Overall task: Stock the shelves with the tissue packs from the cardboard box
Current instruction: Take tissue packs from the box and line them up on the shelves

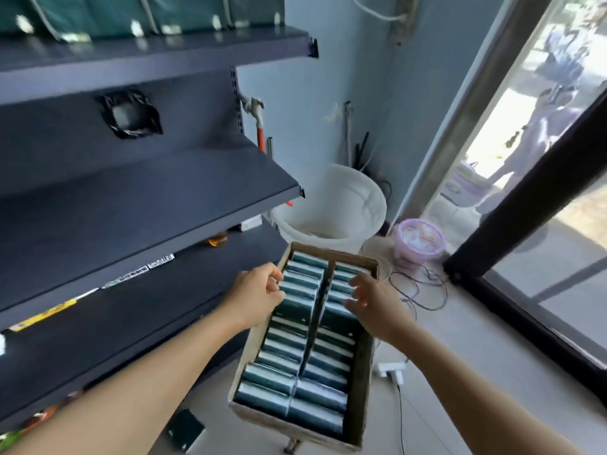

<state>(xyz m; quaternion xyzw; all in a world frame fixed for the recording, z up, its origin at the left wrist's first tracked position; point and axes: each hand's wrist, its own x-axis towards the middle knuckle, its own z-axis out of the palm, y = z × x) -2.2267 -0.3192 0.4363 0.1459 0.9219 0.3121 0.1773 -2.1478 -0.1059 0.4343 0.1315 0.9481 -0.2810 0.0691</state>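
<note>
While both hands reach into the cardboard box [359,382] | left hand [259,295] pinches tissue packs [297,290]; right hand [369,298] released, fingers spread | step: pickup | next: lift clear, transfer to shelf [147,205]

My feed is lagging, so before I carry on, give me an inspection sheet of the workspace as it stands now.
Surface: dark middle shelf bare where visible; lower shelf carries label strips at its edge.
Job's things: cardboard box holds two rows of teal tissue packs, split by a divider.
Clutter: white bucket, lilac basket, dark flat item on the floor.
Hands: left hand touches packs in the left row, fingers curled; grip unclear. Right hand hovers over the right row, fingers spread.
Cables: thin loops beside the box; white plug strip on the floor.
Surroundings: blue wall, glass door on the right, people outside.
</note>
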